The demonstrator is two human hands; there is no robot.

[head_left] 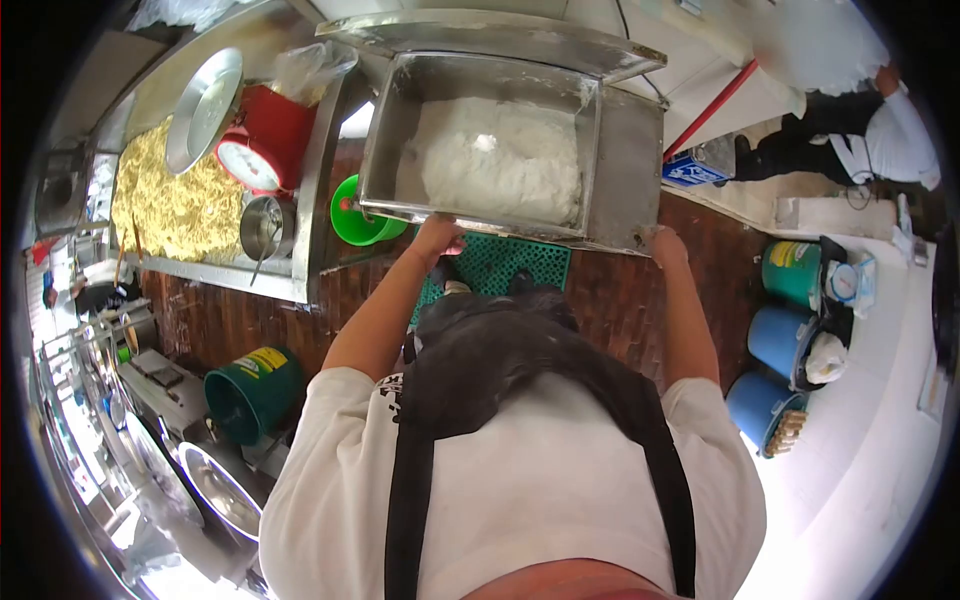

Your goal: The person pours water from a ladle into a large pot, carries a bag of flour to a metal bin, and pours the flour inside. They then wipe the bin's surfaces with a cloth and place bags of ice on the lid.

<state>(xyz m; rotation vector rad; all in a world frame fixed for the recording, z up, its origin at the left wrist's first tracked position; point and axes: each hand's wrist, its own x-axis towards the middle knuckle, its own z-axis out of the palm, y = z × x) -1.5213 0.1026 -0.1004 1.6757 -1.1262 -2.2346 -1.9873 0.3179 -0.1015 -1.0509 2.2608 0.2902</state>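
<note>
In front of me is a stainless steel bin (372, 130), with a pale, floury mass (500, 165) heaped inside that could be flour or dough. Its long metal lid (490, 32) is raised along the far side. My left hand (438, 238) is closed on the bin's front rim, left of centre, fingers curled at the edge. At the front right corner, my right hand (669, 246) grips the edge of the flat metal panel (625, 170) beside the opening. The undersides of both grips are hidden.
To the left, a metal-edged table holds yellow noodle-like strands (170, 200), a red scale (268, 140) with a metal pan (205, 110), and a pot (266, 228). A green bucket (362, 212) stands by the bin. Blue tubs (780, 335) line the right wall. Another person (890, 135) is at upper right.
</note>
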